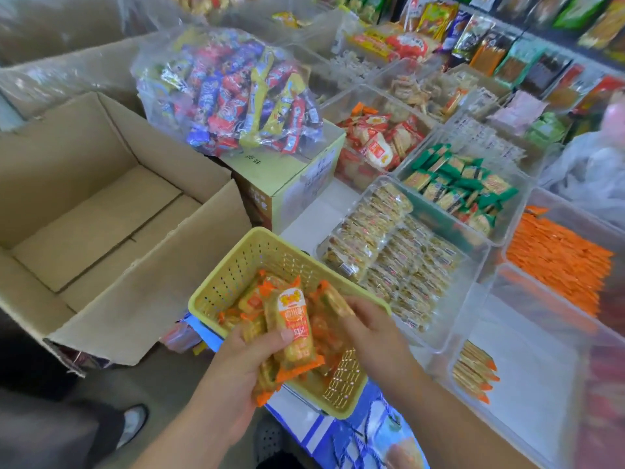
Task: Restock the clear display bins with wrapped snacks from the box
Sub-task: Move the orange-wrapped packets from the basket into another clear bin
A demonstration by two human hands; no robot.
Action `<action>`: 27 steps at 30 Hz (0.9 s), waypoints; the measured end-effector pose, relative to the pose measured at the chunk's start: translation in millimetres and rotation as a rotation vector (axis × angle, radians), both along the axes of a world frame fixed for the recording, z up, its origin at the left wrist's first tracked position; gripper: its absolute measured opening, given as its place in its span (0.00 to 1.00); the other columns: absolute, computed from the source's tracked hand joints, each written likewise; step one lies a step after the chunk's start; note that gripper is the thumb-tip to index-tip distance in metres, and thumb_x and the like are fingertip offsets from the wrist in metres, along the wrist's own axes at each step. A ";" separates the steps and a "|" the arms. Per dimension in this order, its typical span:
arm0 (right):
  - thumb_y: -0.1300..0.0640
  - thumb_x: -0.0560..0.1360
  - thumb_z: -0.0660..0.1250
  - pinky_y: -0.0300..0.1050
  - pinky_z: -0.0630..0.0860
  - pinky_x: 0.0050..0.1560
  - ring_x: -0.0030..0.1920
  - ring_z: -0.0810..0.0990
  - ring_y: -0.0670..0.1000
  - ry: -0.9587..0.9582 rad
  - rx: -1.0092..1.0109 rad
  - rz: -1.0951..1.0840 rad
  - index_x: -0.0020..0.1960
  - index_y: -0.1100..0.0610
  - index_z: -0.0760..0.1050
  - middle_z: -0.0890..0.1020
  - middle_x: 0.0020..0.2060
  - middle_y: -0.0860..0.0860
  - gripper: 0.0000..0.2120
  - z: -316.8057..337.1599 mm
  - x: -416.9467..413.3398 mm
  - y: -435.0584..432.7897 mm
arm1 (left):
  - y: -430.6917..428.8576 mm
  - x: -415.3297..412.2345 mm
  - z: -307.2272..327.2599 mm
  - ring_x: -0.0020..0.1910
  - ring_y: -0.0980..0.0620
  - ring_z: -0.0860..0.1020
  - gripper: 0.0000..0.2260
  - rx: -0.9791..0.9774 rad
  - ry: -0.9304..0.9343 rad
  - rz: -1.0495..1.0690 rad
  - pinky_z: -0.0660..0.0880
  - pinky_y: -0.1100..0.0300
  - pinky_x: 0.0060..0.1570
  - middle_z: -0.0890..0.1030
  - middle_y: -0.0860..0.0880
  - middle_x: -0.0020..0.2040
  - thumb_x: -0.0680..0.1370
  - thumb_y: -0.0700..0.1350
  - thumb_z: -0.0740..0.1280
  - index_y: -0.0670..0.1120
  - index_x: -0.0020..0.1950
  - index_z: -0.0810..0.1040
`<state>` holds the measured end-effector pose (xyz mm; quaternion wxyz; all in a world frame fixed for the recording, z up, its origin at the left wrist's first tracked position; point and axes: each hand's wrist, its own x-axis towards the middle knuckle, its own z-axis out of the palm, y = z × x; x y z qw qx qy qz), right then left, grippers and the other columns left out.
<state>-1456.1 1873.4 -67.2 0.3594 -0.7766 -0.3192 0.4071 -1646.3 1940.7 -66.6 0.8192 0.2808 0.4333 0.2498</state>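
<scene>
Left hand (250, 363) clutches orange-wrapped snack packets (294, 330); right hand (372, 330) fingers pinch another over the yellow perforated plastic basket (233, 275); next, probably a clear plastic bin (527, 360).

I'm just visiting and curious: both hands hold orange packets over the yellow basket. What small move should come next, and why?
Probably the left hand should carry its bundle of orange packets right and lay it in the near clear bin. That bin holds only a short row of similar-looking packets, while the right hand grips another packet over the yellow basket.
</scene>
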 end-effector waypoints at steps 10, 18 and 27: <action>0.46 0.76 0.68 0.34 0.79 0.39 0.42 0.85 0.42 0.417 0.260 -0.346 0.48 0.46 0.86 0.86 0.41 0.44 0.09 40.9 89.2 -120.4 | -85.8 146.7 12.7 0.48 0.38 0.86 0.22 0.105 0.125 -0.171 0.83 0.42 0.52 0.87 0.39 0.49 0.59 0.44 0.81 0.45 0.53 0.85; 0.41 0.65 0.76 0.64 0.70 0.70 0.66 0.78 0.60 0.887 0.240 -0.487 0.71 0.56 0.74 0.80 0.65 0.59 0.39 -2.5 148.4 -180.0 | -155.0 221.2 5.5 0.44 0.40 0.86 0.26 0.094 0.305 -0.206 0.84 0.45 0.45 0.87 0.39 0.47 0.58 0.47 0.81 0.41 0.54 0.84; 0.46 0.73 0.66 0.55 0.82 0.40 0.50 0.85 0.61 1.120 0.194 -0.380 0.63 0.59 0.80 0.83 0.57 0.64 0.25 -22.5 194.1 -208.2 | -175.9 255.9 1.7 0.50 0.30 0.84 0.29 0.092 0.394 -0.368 0.79 0.48 0.45 0.86 0.36 0.50 0.61 0.53 0.83 0.41 0.57 0.83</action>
